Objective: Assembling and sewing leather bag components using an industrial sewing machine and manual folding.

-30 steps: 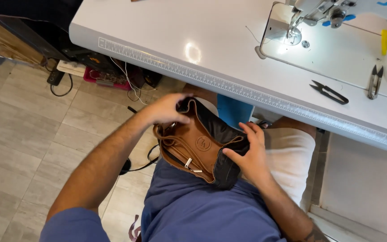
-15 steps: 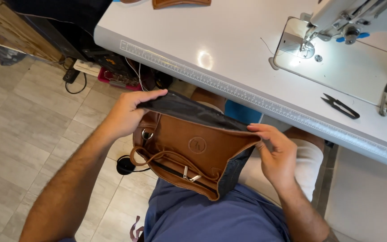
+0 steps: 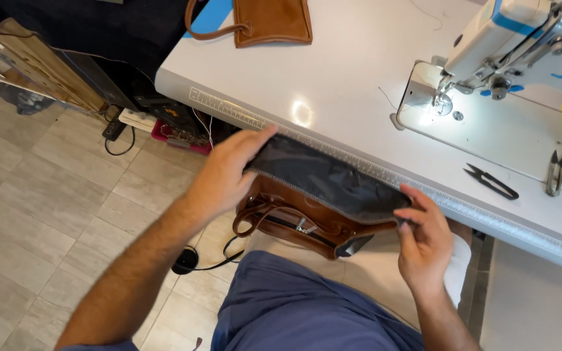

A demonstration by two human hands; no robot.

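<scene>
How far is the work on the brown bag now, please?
Already done: the brown bag has strap and zipper attached. In hand: the left hand and right hand stretch its dark lining at the table edge. Not yet done: nothing lies under the sewing machine needle.

A single head-worn camera is looking steeply down from close above the lap — taking in the left hand (image 3: 226, 175), the right hand (image 3: 424, 244) and the white sewing table's (image 3: 359, 84) near edge beyond.
</scene>
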